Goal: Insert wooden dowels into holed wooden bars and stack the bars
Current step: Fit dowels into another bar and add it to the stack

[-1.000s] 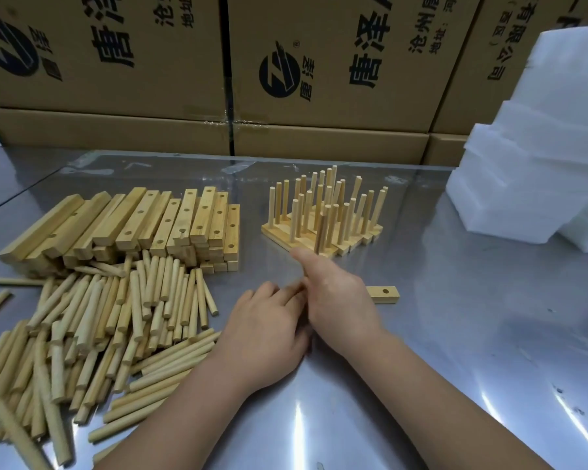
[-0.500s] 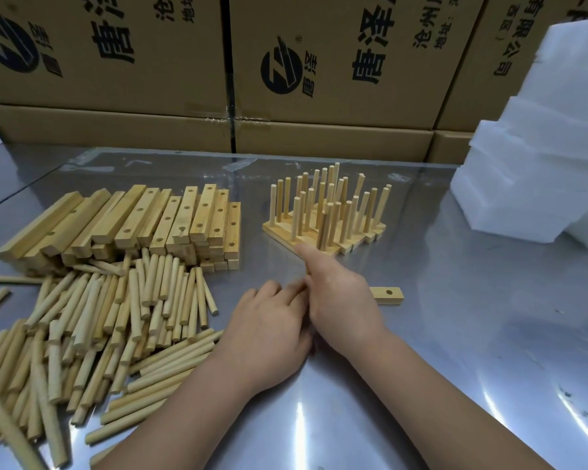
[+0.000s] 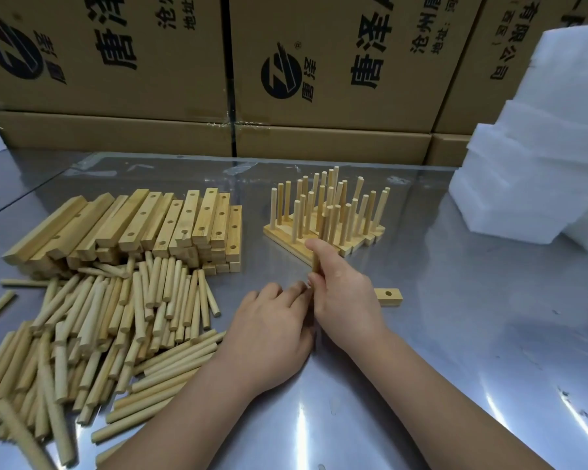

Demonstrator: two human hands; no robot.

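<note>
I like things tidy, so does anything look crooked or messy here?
Yes. On the finished bars, the rightmost dowel and a few beside it lean instead of standing straight. The loose dowels lie jumbled.

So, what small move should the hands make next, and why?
Probably push the dowel straight down into a hole of the bar. The right hand pinches the dowel upright over the bar, which is mostly hidden under the hands. The left hand lies beside it, fingers at the dowel's foot, seemingly steadying. Whether the tip is already seated cannot be seen.
</note>
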